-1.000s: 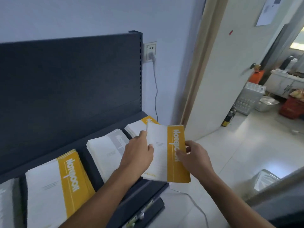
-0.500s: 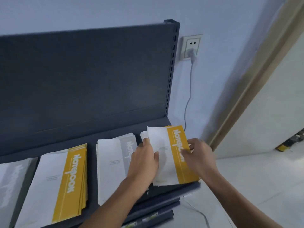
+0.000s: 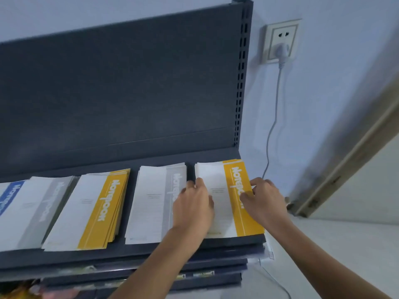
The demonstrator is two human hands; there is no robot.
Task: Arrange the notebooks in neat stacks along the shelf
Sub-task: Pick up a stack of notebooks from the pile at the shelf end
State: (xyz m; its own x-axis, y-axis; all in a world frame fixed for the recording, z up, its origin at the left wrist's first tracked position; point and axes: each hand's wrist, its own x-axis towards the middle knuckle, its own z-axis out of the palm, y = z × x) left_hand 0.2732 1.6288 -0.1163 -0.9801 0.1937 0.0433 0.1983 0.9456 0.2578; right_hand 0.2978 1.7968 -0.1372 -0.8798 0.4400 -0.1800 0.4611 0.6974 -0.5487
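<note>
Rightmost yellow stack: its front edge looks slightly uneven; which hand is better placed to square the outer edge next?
Probably the right hand. It rests on the yellow band of the rightmost yellow stack, at its outer edge, while the left hand sits on the inner edge beside the grey stack.

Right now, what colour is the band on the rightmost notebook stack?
Yellow band, white lettering; head view.

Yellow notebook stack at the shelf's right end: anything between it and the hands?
Nothing visible. The left hand rests on the yellow notebook stack at its left edge, and the right hand presses its right edge. It already lies on the shelf.
</note>
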